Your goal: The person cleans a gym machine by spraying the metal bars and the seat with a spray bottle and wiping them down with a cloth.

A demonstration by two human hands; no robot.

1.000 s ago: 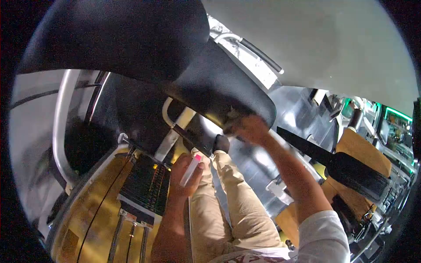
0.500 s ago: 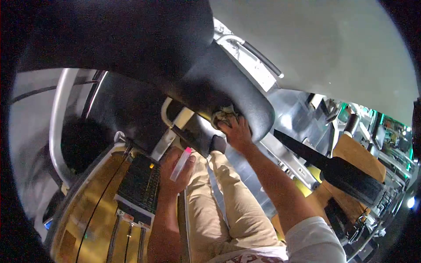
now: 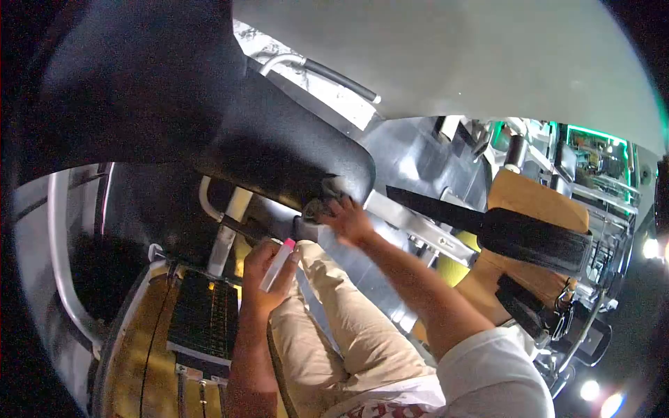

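Observation:
In the head view, my right hand (image 3: 348, 221) presses a crumpled greyish cloth (image 3: 315, 210) against the lower side of a black padded cushion (image 3: 293, 132), near its rounded end. A wet-looking shiny spot shows on the padding just above the fingers. Lower and to the left, my left hand (image 3: 259, 268) is closed around a slim translucent bottle (image 3: 277, 269) with a pink top. The bottle is tilted, its pink end pointing up. Part of the cloth is hidden under my right hand.
A weight stack (image 3: 202, 310) in a yellowish housing stands at lower left, beside a curved silver frame tube (image 3: 59, 258). A grey handle bar (image 3: 341, 80) lies beyond the cushion. On the right are a black strap-like pad (image 3: 536, 240) and more gym machines.
My view has shifted, so the cushion and both hands appear further left. The right hand with the cloth has moved along the cushion's side, slightly back from its end. The left hand still holds the bottle.

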